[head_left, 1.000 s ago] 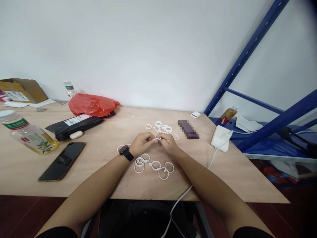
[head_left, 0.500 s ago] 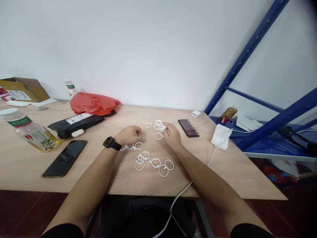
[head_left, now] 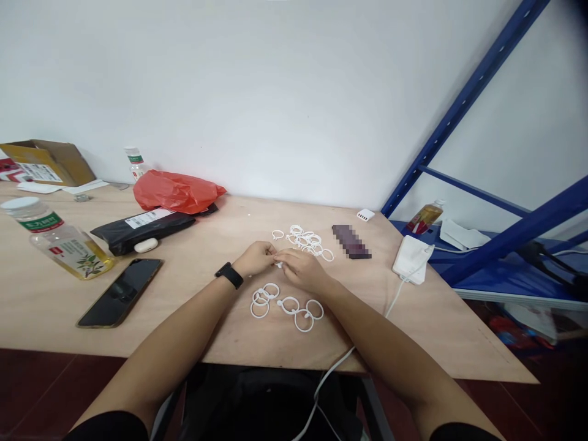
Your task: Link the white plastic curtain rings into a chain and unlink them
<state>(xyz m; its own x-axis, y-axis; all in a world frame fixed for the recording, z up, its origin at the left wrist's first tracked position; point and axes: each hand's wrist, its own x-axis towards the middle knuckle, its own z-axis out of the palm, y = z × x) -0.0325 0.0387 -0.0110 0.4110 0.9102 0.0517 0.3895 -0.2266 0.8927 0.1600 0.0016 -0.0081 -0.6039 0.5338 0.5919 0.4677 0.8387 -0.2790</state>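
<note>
While white rings (head_left: 307, 315) lay nearby, the left hand (head_left: 256, 260) met the right hand (head_left: 304, 269); both pinched a white piece (head_left: 279, 265) — mostly hidden.

Hands (head_left: 252, 260) (head_left: 303, 269) — together again, holding white piece (head_left: 279, 265)

White rings (head_left: 309, 240) in front of me: smooth plastic, low sheen. My tabletop (head_left: 441, 337): pale wood, matt, grain showing. Red bag (head_left: 177, 188): thin plastic, crinkled, shiny. Black parcel (head_left: 147, 234): slick plastic film; its label (head_left: 149, 218) looks like paper. Phone (head_left: 120, 294): glossy glass-like screen. Bottle (head_left: 68, 248): clear smooth plastic. Box (head_left: 68, 164): matt cardboard. Blue rack (head_left: 459, 113): painted metal. My sleeves (head_left: 113, 427): matt black cloth.
</note>
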